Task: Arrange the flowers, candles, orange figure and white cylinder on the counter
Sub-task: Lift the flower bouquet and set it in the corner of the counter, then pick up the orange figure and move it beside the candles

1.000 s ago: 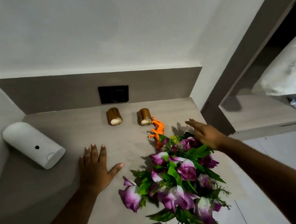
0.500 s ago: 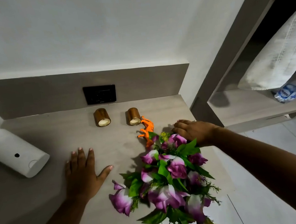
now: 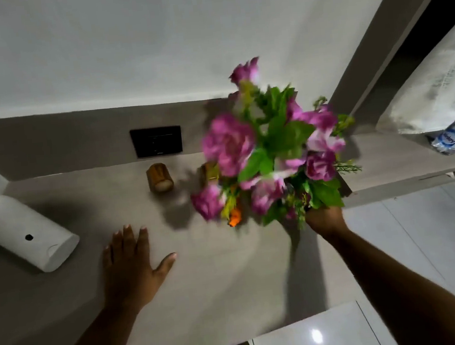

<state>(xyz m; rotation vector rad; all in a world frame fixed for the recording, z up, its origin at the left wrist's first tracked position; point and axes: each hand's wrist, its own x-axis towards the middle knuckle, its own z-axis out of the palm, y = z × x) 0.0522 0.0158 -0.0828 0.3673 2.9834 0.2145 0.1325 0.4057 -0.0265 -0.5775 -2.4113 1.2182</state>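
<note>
In the head view the right hand (image 3: 325, 219) is clamped on the base of the blurred flowers (image 3: 268, 145), held above the worktop (image 3: 218, 280) and partly hiding one candle (image 3: 209, 171) and the orange figure (image 3: 235, 219), while the left hand (image 3: 131, 269) lies flat, fingers spread, between the white cylinder (image 3: 22, 232) and the flowers, the other candle (image 3: 159, 178) behind it.

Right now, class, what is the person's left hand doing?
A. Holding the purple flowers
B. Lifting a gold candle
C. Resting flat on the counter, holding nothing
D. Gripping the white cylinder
C: the left hand lies palm-down with fingers spread on the counter, apart from the white cylinder, while the right hand holds the purple flowers.
</note>
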